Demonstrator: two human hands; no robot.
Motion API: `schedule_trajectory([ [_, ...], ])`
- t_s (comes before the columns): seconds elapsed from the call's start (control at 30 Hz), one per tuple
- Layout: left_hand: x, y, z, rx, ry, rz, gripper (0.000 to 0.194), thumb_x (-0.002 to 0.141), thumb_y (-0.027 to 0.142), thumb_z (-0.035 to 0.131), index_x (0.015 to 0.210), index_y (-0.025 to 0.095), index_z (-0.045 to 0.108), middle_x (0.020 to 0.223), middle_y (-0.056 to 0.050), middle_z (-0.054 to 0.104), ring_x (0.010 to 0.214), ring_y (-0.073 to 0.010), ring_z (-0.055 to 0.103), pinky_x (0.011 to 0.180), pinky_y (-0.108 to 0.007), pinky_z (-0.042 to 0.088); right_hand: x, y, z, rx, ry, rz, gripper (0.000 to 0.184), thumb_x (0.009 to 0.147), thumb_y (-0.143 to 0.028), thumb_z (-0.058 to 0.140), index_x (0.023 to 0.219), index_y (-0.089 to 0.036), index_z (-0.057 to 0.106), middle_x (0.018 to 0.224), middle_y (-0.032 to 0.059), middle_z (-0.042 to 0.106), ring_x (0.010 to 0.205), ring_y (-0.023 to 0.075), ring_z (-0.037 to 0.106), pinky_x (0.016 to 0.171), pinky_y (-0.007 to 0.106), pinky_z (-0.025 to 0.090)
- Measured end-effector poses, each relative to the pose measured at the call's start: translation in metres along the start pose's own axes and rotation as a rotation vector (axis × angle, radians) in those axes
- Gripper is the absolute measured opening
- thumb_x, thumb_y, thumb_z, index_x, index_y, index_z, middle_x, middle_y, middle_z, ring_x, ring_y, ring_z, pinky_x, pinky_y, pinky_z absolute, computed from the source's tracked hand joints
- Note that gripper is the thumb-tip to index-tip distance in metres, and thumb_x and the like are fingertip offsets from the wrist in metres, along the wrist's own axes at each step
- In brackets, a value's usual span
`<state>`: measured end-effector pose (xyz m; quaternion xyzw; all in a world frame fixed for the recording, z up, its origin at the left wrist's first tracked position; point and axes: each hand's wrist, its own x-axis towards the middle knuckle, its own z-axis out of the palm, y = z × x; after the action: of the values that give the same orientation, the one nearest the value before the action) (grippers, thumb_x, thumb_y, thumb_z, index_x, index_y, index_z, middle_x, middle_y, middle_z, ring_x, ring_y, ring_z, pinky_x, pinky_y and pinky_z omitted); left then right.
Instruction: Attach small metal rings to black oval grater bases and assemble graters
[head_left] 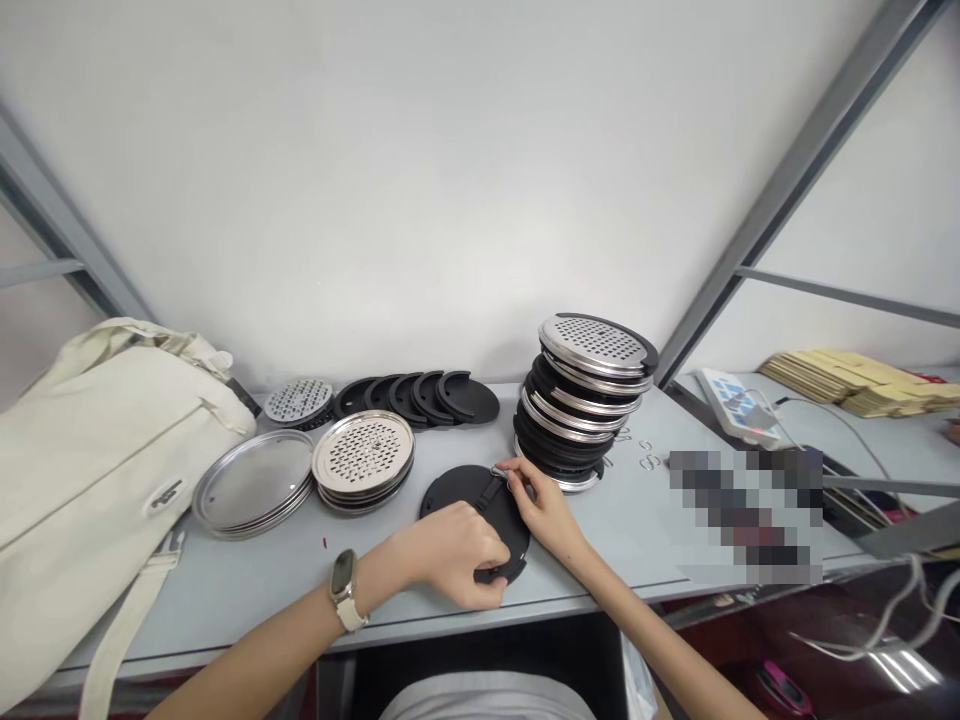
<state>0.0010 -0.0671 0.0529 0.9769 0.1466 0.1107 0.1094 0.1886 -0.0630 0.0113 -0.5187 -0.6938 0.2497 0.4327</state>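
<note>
A round black plastic disc [448, 490] with a strap-like bar across it lies on the table in front of me. My left hand [459, 552] is closed over its near side, fingers curled round the edge by the bar's lower end. At the disc's far edge, my right hand [546, 508] pinches a small metal ring [497, 472] at the bar's other end. Close by on the right rises a leaning stack of black and metal discs [577, 430], topped by a perforated metal plate [596, 340].
To the left are perforated plates [365, 452], plain metal plates [259, 478] and a cream bag [97, 460]. Black discs [480, 400] overlap along the wall. Loose metal rings [646, 463] lie right of the stack. Farther right are a white box [735, 405] and flat cardboard [855, 380].
</note>
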Motion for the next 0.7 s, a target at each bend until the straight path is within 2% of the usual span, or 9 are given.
schedule_trajectory([
  [0.13, 0.0, -0.004, -0.003, -0.132, -0.016, -0.053, 0.035, 0.079, 0.026, 0.056, 0.053, 0.017, 0.035, 0.046, 0.005, 0.044, 0.043, -0.0069, 0.036, 0.048, -0.025, 0.025, -0.002, 0.001, 0.002, 0.017, -0.009, -0.01, 0.022, 0.096, -0.03, 0.04, 0.101, -0.019, 0.058, 0.083, 0.0036, 0.062, 0.074, 0.0185, 0.058, 0.071, 0.03, 0.045],
  [0.27, 0.005, -0.011, 0.005, -0.028, 0.142, -0.301, 0.027, 0.09, 0.027, 0.047, 0.064, 0.018, 0.045, 0.06, 0.002, 0.055, 0.055, -0.0106, 0.05, 0.055, -0.026, 0.028, -0.005, -0.002, 0.003, 0.013, -0.014, -0.018, 0.023, 0.094, -0.027, 0.04, 0.107, -0.018, 0.056, 0.073, 0.0002, 0.054, 0.067, 0.0168, 0.053, 0.067, 0.029, 0.044],
  [0.37, 0.008, -0.015, 0.01, 0.043, 0.169, -0.468, 0.02, 0.09, 0.035, 0.05, 0.078, 0.019, 0.048, 0.068, 0.002, 0.06, 0.061, -0.0144, 0.056, 0.056, -0.027, 0.029, -0.006, -0.005, 0.003, 0.015, -0.045, -0.013, 0.023, 0.093, -0.025, 0.04, 0.107, -0.017, 0.057, 0.071, -0.0006, 0.051, 0.065, 0.0164, 0.052, 0.066, 0.028, 0.043],
  [0.43, 0.008, -0.017, 0.011, 0.065, 0.154, -0.523, 0.021, 0.09, 0.04, 0.052, 0.085, 0.02, 0.048, 0.073, 0.001, 0.062, 0.063, -0.0166, 0.059, 0.056, -0.027, 0.031, -0.006, -0.005, 0.003, 0.014, -0.048, -0.006, 0.023, 0.091, -0.023, 0.041, 0.106, -0.017, 0.057, 0.068, -0.0019, 0.048, 0.063, 0.0156, 0.05, 0.063, 0.027, 0.041],
  [0.53, 0.007, -0.02, 0.01, 0.111, 0.108, -0.505, 0.017, 0.093, 0.036, 0.046, 0.092, 0.02, 0.049, 0.08, -0.001, 0.065, 0.069, -0.0188, 0.062, 0.058, -0.027, 0.035, -0.006, -0.005, 0.004, 0.003, -0.053, -0.017, 0.021, 0.089, -0.02, 0.043, 0.105, -0.017, 0.056, 0.066, -0.0038, 0.043, 0.061, 0.0145, 0.047, 0.061, 0.026, 0.039],
  [0.7, 0.007, -0.023, 0.006, 0.164, -0.012, -0.389, 0.021, 0.097, 0.031, 0.036, 0.087, 0.019, 0.05, 0.077, -0.004, 0.065, 0.069, -0.0196, 0.065, 0.061, -0.028, 0.039, -0.006, -0.004, 0.005, -0.006, -0.068, -0.013, 0.02, 0.085, -0.016, 0.045, 0.103, -0.019, 0.054, 0.064, -0.0056, 0.04, 0.06, 0.0133, 0.045, 0.06, 0.024, 0.037],
])
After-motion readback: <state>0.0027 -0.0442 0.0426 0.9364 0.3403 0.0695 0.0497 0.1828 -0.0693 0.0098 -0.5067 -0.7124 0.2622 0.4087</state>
